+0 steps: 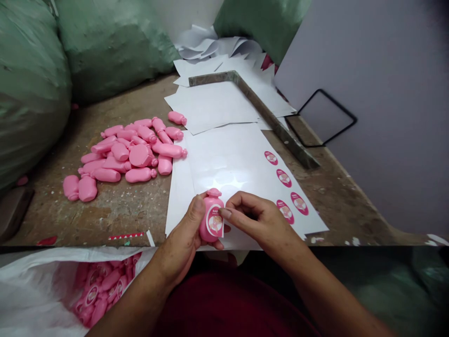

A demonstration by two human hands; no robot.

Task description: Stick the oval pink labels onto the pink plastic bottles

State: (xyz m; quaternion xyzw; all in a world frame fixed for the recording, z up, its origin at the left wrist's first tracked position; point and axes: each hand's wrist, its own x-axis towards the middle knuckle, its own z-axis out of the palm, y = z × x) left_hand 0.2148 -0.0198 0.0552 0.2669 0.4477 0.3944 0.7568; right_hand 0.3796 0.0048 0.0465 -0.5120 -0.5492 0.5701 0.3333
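My left hand point(187, 229) is wrapped round a small pink plastic bottle point(206, 229), held upright above the table's front edge. An oval label point(215, 219) with a picture and lettering lies against the bottle's face, its right edge standing off a little. Thumb and forefinger of my right hand point(256, 217) pinch the label at that edge. Under both hands is a white sticker sheet point(228, 159) with several pink oval labels point(284, 178) along its right side.
Pink bottles point(140, 155) lie heaped on the table point(70, 220) at left. An angled metal bar point(259, 105) rests on more white sheets point(210, 105) behind. A white sack point(38, 285) of labelled bottles hangs open below left. Green sacks point(112, 42) stand at the back.
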